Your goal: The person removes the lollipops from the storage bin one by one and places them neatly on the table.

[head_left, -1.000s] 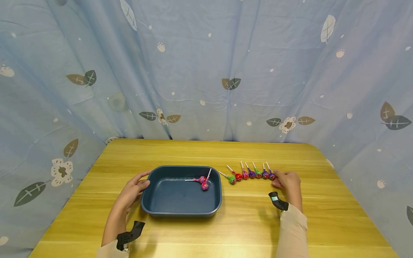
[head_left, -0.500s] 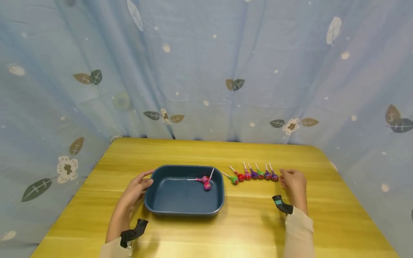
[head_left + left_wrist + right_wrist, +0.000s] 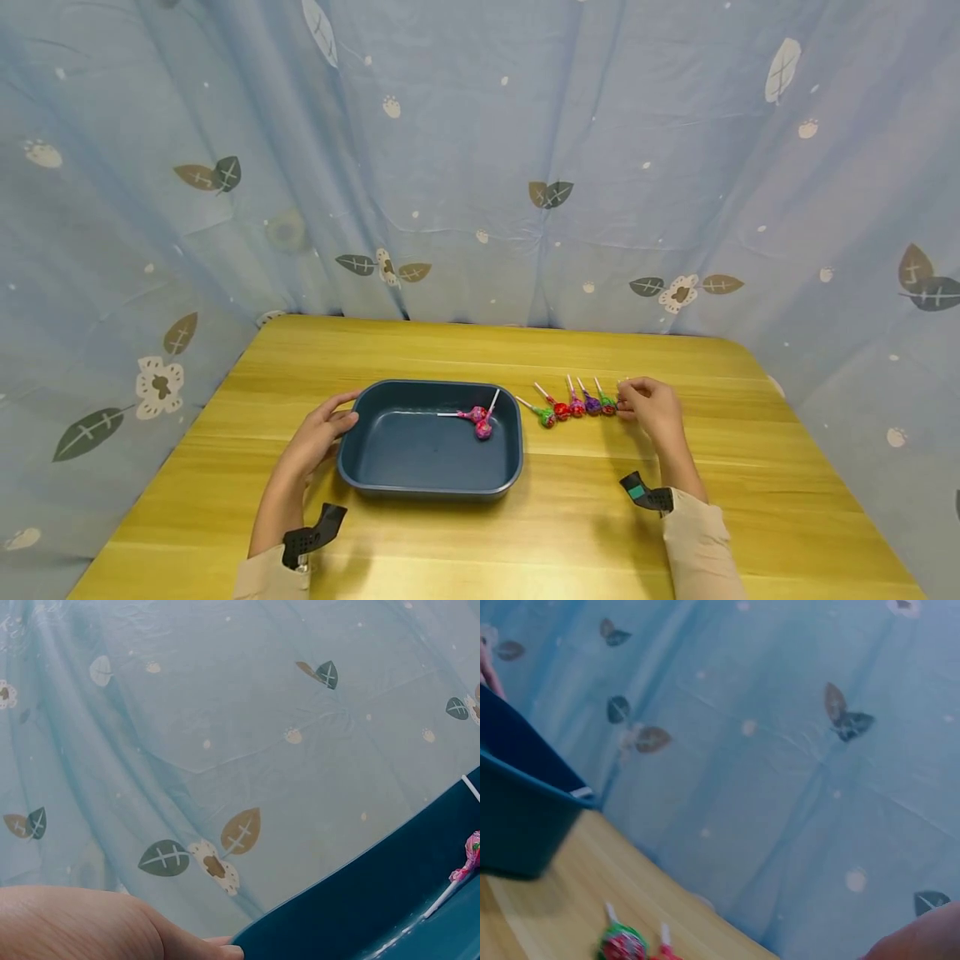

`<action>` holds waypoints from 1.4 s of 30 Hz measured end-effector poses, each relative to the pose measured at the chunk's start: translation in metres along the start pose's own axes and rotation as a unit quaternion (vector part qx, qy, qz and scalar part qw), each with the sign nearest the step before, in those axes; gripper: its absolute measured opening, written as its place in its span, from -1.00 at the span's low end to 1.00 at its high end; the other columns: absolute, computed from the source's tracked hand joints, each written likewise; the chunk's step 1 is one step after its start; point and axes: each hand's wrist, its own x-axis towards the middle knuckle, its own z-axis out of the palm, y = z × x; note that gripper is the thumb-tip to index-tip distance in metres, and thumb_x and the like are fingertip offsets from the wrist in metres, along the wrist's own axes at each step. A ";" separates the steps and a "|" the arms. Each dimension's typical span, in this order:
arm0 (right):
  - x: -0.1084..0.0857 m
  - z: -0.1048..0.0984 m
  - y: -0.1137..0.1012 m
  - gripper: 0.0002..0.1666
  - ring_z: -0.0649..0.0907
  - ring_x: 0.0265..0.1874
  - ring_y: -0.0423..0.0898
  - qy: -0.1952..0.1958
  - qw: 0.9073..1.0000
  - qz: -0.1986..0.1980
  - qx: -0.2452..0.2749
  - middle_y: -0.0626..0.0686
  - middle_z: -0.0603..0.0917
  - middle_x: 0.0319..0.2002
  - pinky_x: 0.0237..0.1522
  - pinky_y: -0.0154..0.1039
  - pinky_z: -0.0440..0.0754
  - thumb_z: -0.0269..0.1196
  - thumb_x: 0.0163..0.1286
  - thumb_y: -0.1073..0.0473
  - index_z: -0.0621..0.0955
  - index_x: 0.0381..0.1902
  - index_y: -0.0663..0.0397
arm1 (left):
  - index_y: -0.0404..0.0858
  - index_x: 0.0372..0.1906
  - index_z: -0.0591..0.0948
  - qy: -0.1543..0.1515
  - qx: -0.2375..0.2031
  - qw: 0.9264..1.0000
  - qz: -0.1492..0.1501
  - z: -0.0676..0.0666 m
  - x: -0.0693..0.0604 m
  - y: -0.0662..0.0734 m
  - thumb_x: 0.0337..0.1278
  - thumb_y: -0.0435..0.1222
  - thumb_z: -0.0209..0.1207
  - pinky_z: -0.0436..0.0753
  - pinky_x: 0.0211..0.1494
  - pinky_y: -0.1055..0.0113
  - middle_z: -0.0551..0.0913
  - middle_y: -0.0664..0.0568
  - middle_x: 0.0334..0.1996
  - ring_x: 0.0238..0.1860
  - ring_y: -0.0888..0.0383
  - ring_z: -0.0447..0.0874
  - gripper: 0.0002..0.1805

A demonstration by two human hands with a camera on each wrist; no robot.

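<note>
In the head view my left hand (image 3: 313, 442) rests against the left side of a dark blue plastic basin (image 3: 427, 492), its thumb and fingertips at the rim. Two pink-wrapped lollipops (image 3: 483, 429) lie inside, near the basin's right end. My right hand (image 3: 654, 407) is at the right end of a row of lollipops, fingers bent downward. It covers that end, so whether it pinches a lollipop is hidden. Left of it lie a green lollipop (image 3: 608, 406), a purple one (image 3: 592, 406), a pink one (image 3: 577, 407), a red one (image 3: 562, 411) and another green one (image 3: 547, 418).
The basin and the row of lollipops stand on a yellow wood-grain table (image 3: 450, 550). Behind the table hangs a pale blue curtain (image 3: 480, 150) with leaf and flower prints. The row starts close to the basin's right wall.
My right hand has moved left from beside the row to over its right end, covering the two purple lollipops seen there before. The left hand stays at the basin. The head view shifted slightly.
</note>
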 end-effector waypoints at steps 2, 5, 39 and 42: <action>-0.002 0.008 -0.005 -0.62 0.69 -0.30 0.05 -0.016 1.000 -0.007 0.011 0.39 0.59 -0.10 -0.16 -0.04 0.65 0.11 0.48 0.23 0.51 0.06 0.49 | -0.26 0.46 0.19 0.001 0.001 1.000 0.000 0.000 0.000 0.000 0.49 -0.31 -0.08 0.48 0.12 -0.08 0.35 -0.40 0.28 0.25 -0.30 0.37 -0.47; -0.004 0.021 -0.011 -0.62 0.67 -0.21 0.14 -0.042 0.999 -0.020 0.028 0.34 0.59 -0.10 -0.13 -0.01 0.63 0.12 0.48 0.23 0.51 0.06 0.48 | -0.27 0.46 0.20 0.003 0.001 1.000 0.000 0.001 0.000 0.000 0.49 -0.31 -0.08 0.46 0.13 -0.09 0.35 -0.40 0.28 0.25 -0.30 0.36 -0.48; -0.040 0.143 -0.077 -0.80 0.71 -0.34 0.15 -0.216 0.966 -0.138 -0.032 0.17 0.66 -0.34 -0.26 -0.04 0.67 0.24 0.38 0.25 0.63 -0.16 0.32 | -0.25 0.46 0.21 0.010 0.000 1.000 -0.009 0.001 0.001 -0.001 0.48 -0.32 -0.08 0.35 0.20 -0.21 0.33 -0.41 0.29 0.28 -0.33 0.31 -0.48; -0.041 0.149 -0.077 -0.80 0.71 -0.37 0.12 -0.219 0.962 -0.148 -0.064 0.14 0.66 -0.34 -0.29 -0.09 0.67 0.24 0.38 0.23 0.64 -0.16 0.30 | -0.25 0.45 0.22 0.013 -0.002 1.000 -0.009 0.001 0.001 -0.001 0.48 -0.32 -0.07 0.35 0.19 -0.21 0.34 -0.41 0.29 0.28 -0.33 0.32 -0.48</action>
